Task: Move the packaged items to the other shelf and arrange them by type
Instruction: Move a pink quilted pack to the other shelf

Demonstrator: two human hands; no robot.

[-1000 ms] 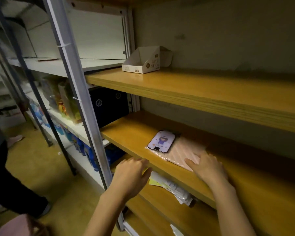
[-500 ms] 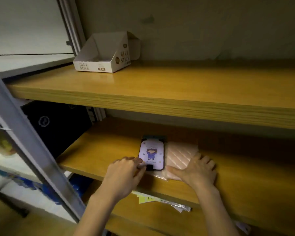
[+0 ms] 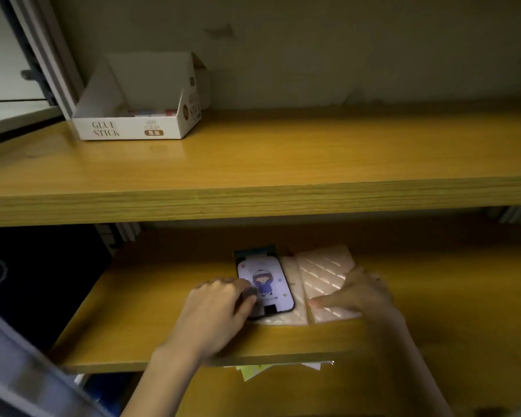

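The left edge of the cartoon-printed package is pinched by the curled fingers of the left hand, seemingly to square it up. The pink packet touching it is pressed flat under the right hand, fingers loosely spread. Both are kept together on the middle shelf.

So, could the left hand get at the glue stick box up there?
Probably yes: the glue stick box stands on the open upper shelf, nothing before it, above the left hand.
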